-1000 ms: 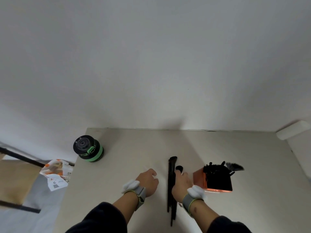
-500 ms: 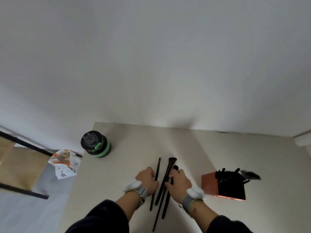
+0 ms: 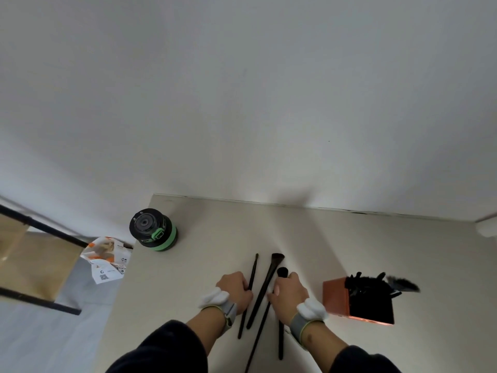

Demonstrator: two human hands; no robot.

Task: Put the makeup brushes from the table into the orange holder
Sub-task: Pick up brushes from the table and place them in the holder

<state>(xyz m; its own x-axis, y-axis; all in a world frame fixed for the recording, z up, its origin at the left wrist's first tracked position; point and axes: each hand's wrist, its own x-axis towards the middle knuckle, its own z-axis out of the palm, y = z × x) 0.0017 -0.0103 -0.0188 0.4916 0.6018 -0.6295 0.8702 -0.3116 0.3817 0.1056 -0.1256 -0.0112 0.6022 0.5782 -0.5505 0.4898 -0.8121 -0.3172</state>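
Orange-and-white printed packet (image 3: 106,261) far out to the left of both hands, off the table edge. Black round device with a green band (image 3: 153,229) on the pale table (image 3: 376,243), beyond and left of the left hand. Left hand (image 3: 235,290) knuckles up, fingers curled down beside a thin black brush (image 3: 248,292), touching it; whether actually gripping it, cannot tell. Between the two hands, a flat-headed brush (image 3: 265,289) lying on the table, slanting up to the right, and a long thin handle (image 3: 259,337) running down toward the bottom edge. Right hand (image 3: 289,292) palm down, fingers curled over a round-tipped brush (image 3: 281,271), bristle end showing just past the fingertips, handle emerging below the wrist. White pads and grey straps on both wrists, dark sleeves behind. Right of the right hand, apart from it, the orange holder (image 3: 337,297), tipped with its dark opening facing right, black brush heads and a fan of bristles poking out.
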